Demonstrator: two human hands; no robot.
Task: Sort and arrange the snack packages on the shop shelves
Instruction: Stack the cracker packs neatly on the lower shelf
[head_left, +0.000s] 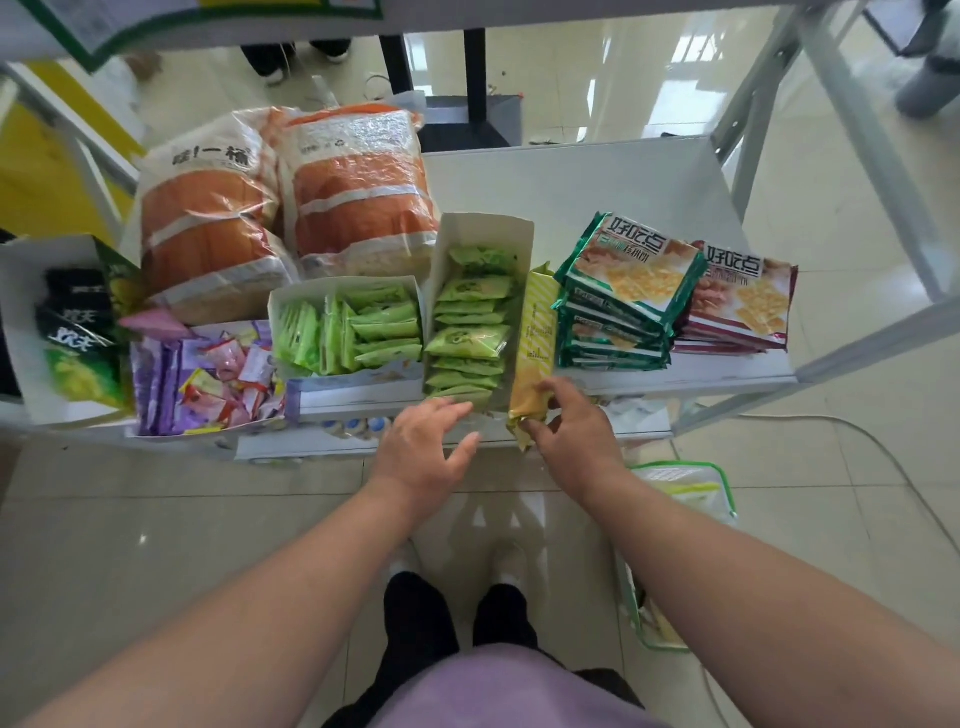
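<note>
The right hand (576, 426) grips the near end of the yellow packet (535, 338), just right of the tall green box (475, 312). Its long axis points away along the shelf (597, 182). The left hand (423, 441) is open, fingers on this box

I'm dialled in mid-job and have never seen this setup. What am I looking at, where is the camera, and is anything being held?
No machine here: a person works with bare hands. The one picture comes from a camera on their head, looking down at a white metal shelf. The right hand grips the near end of a long yellow-gold biscuit pack. The left hand, fingers straight, touches the front of a white cardboard tray of green sachets. Beside these lie stacked green-edged cracker packs, and two big orange bags behind.
</note>
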